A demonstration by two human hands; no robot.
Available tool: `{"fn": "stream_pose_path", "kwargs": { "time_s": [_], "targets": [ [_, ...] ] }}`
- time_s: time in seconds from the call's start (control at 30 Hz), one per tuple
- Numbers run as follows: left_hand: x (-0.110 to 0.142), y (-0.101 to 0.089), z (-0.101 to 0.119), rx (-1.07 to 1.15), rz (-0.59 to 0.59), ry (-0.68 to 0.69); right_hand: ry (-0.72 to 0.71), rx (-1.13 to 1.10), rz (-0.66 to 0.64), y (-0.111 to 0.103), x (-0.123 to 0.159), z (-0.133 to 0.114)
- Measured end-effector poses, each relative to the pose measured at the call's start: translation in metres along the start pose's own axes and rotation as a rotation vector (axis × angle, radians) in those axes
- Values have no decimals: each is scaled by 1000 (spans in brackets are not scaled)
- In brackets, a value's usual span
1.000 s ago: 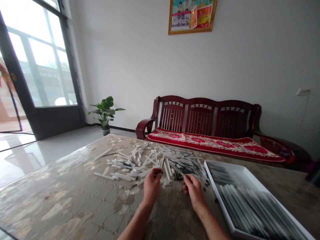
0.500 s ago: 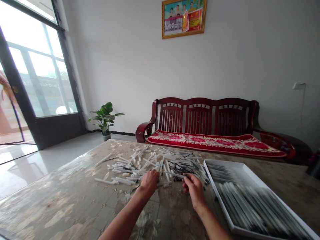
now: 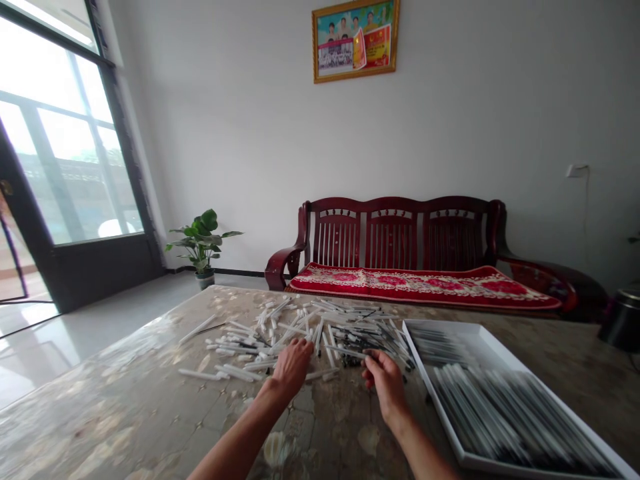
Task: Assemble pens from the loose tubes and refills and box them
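Observation:
My right hand is closed on a pen, thumb and fingers pinching its dark right end. The pen's pale barrel points left toward my other hand. My left hand is palm down at the near side of the pile, fingers bent and pressed close together. Its fingertips are partly hidden, so what they hold, if anything, cannot be made out. White pen caps and barrels lie loosely heaped around both hands. Darker parts lie just beyond my right hand.
A shallow white box with rows of pens stands to the right. The patterned tabletop spreads in front. A dark cylindrical container stands at the right edge. Behind are a wooden bench and a potted plant.
The view has swung slightly right, so the room and box sit further left. My left hand has shifted a little left in the picture. My right hand still holds the pen.

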State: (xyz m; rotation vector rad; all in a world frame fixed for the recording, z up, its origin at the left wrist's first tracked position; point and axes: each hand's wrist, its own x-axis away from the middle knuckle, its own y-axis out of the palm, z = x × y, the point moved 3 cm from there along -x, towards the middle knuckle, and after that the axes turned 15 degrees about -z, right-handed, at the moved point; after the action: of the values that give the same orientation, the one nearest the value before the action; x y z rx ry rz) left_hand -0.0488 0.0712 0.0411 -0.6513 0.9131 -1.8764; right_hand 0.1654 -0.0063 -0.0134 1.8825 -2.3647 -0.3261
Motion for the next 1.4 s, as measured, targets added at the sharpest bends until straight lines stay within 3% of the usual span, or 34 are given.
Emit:
{"fn": "stream_pose_path", "kwargs": {
  "time_s": [0.23, 0.37, 0.47, 0.77, 1.13, 1.4],
  "targets": [
    [-6, 25, -1, 602, 228, -37, -74, 10, 12, 1, -1, -5],
    [-2, 46, 1, 1457, 282, -68, -103, -6, 5, 2, 0, -6],
    [3, 55, 6, 1777, 296, -82, -114, 13, -16, 3, 1, -5],
    [5, 55, 15, 1881, 318, -84, -193, 60, -18, 1, 0, 6],
    [3, 57, 14, 1836, 329, -25, -173, 157, -31, 8, 9, -8],
    [0, 61, 11, 1717, 288, 77, -258, 501, -98, 4, 11, -12]
  ]
}}
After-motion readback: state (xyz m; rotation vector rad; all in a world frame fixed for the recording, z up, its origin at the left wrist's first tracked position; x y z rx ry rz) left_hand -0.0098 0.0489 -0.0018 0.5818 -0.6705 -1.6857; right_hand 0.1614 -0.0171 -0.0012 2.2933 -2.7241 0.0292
